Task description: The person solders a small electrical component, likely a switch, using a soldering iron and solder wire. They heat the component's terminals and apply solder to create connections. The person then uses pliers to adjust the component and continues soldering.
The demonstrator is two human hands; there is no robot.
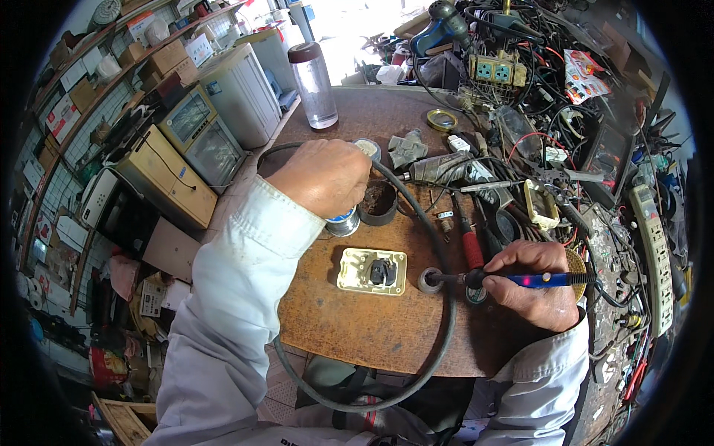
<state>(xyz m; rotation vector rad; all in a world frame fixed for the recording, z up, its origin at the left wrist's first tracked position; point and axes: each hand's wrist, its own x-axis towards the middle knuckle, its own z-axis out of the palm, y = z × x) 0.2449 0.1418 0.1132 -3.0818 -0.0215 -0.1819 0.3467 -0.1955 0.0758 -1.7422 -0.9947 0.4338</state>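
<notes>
the right hand (530, 285) grips the blue handle of a soldering iron (547, 280) between thumb and fingers, and the iron lies nearly level over the right part of the wooden table (335, 320), its tip at a small round tin (429, 280). the left hand (327, 177) is curled closed above the solder spool (343, 224) and the rusty can (378, 202); i cannot tell what, if anything, is inside it. the step seems to be touching the tip to whatever the tin holds. to do it well, a light, brief dab should serve, as pressing could skid the tin. the looped black cable (451, 320) crosses the iron's shaft, and whether they touch is unclear, so easing the loop aside would guard its skin from heat. fingers belong on the handle, clear of the metal, and the tip well away from the pale yellow case (349, 271), which looks like plastic.
</notes>
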